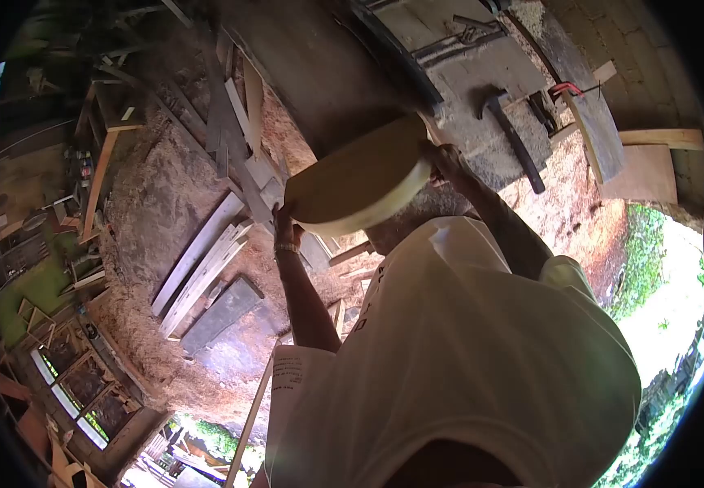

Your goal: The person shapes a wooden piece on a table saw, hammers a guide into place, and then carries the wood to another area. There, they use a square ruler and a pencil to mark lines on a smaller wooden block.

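Between my two hands is a pale wooden board [360, 180] with one straight side and a rounded edge, held tilted in front of my chest. My left hand [284, 228] grips its left corner, with a band around the wrist. At the opposite end, my right hand [448, 163] is closed on the board's right corner. Just beyond the board lies a dark, dusty workbench top [311, 73]. A hammer [514, 140] rests on the bench to the right of my right hand.
Long pale planks [199, 259] and a grey board [222, 315] lie on the sawdust-covered floor at left. A red-handled tool [565, 88] sits on a plank at the right. Timber frames [102, 175] stand at far left. Greenery shows outside at lower right.
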{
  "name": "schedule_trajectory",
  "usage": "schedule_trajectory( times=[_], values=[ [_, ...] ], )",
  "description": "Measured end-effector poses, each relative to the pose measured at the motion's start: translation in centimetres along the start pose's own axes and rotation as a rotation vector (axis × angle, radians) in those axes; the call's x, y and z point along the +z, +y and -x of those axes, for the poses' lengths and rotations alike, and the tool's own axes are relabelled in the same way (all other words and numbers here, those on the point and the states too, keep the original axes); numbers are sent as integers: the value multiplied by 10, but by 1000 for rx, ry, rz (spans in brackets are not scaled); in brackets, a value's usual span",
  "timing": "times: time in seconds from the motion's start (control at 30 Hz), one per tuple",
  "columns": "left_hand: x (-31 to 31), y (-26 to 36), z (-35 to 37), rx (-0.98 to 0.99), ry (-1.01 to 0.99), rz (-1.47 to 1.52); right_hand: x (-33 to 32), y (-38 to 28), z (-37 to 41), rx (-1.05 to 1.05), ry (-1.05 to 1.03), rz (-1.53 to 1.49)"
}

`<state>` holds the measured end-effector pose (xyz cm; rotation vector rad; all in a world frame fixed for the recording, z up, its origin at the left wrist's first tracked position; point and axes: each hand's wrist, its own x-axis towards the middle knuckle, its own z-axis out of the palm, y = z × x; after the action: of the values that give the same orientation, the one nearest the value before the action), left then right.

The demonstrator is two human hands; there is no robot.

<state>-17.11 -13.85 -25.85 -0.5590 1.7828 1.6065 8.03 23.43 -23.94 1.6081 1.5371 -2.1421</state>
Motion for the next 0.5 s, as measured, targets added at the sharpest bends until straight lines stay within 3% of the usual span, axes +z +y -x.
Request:
schedule_trajectory(
  times=[0.07,0.17,0.2,0.23,0.27,0.33,0.37,0.5],
  values=[
    [10,35,-1,-69,-141,-2,6,-20,-17,-331,229,151],
    [3,44,-50,-107,-312,99,15,-32,-40,-1329,785,642],
    [-11,42,-78,-253,-519,253,3,-61,-21,-1042,450,719],
    [-24,40,-106,-423,-711,368,8,-67,-25,-1233,390,660],
    [5,56,-72,-373,-481,315,19,-72,-29,-1416,323,593],
    [71,97,9,-281,-13,142,42,-102,1,-1473,63,681],
    [67,88,-3,-235,16,204,53,-135,27,-1347,-122,833],
    [59,70,-32,-98,79,361,78,-135,-5,-1306,-20,829]
  ],
)
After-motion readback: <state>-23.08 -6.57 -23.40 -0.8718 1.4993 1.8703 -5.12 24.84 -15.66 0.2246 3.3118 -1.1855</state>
